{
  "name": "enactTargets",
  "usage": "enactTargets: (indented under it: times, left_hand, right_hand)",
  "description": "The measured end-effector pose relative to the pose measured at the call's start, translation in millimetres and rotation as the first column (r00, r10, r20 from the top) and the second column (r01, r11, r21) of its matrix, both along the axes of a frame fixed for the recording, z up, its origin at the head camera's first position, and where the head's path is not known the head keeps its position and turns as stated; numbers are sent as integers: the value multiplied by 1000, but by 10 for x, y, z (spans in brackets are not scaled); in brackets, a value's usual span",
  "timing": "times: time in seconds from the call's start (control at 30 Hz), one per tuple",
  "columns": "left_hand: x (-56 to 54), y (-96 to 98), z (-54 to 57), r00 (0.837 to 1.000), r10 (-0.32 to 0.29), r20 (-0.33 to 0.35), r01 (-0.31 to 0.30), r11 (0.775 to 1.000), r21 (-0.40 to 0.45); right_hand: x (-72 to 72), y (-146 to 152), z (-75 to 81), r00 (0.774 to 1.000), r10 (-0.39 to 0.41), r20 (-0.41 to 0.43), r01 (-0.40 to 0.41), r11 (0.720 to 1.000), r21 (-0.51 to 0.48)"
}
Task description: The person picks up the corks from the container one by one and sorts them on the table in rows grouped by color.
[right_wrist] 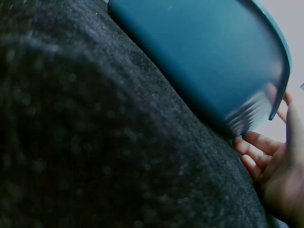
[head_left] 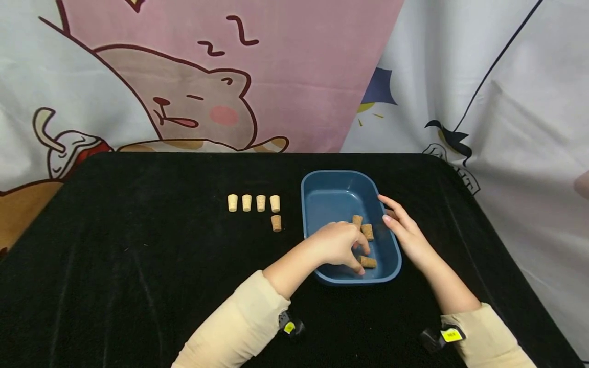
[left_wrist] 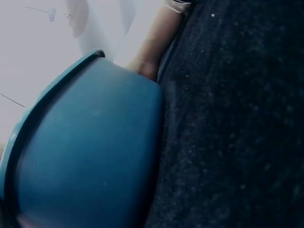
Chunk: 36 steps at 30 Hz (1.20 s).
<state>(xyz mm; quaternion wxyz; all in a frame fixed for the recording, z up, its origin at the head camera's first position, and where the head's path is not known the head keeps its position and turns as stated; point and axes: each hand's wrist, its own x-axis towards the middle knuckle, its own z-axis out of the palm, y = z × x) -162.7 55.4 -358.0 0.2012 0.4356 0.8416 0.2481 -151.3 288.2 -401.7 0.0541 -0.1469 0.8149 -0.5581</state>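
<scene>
My left hand (head_left: 340,244) reaches over the near left rim into a blue tray (head_left: 329,204), thumb and index finger spread on either side of a brown cork (head_left: 369,262) lying on its side. Two more brown corks, a farther one (head_left: 357,221) and a nearer one (head_left: 367,232), lie against each other by the tray's right wall. Along that wall's outside rests my right hand (head_left: 409,235), fingertips at the rim. In the right wrist view its lower fingers (right_wrist: 256,152) touch the base of the tray. The tray's outer wall hides the left fingers in the left wrist view.
Left of the tray, several pale corks (head_left: 247,203) stand in a row on the black cloth (head_left: 138,266). One browner cork (head_left: 276,223) stands just in front of the row's right end. A printed curtain (head_left: 294,76) hangs behind the table.
</scene>
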Motion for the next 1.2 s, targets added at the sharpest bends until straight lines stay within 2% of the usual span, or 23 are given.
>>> enactTargets:
  times: [0.4, 0.6, 0.73, 0.83, 0.97, 1.2]
  left_hand:
    - [12, 71, -5, 999, 41, 8, -40, 998, -45]
    - [2, 118, -28, 999, 34, -7, -34, 997, -72]
    - [-4, 129, -38, 1000, 30, 7, -29, 997, -69]
    - [-8, 118, -38, 999, 28, 29, -27, 999, -43]
    - [-9, 84, -29, 999, 6, 49, -8, 999, 37]
    - [-16, 13, -1, 998, -40, 53, 30, 983, 181]
  right_hand:
    - [3, 26, 10, 1000, -5, -6, 5, 1000, 9]
    - [12, 45, 18, 1000, -5, -8, 5, 1000, 17]
    - [24, 62, 10, 1000, -2, -20, 3, 1000, 13]
    - [27, 61, 1, 1000, 4, -28, -4, 1000, 8]
    - [23, 45, -5, 1000, 6, -28, -6, 1000, 4]
    - [10, 3, -3, 1000, -2, -22, 2, 1000, 20]
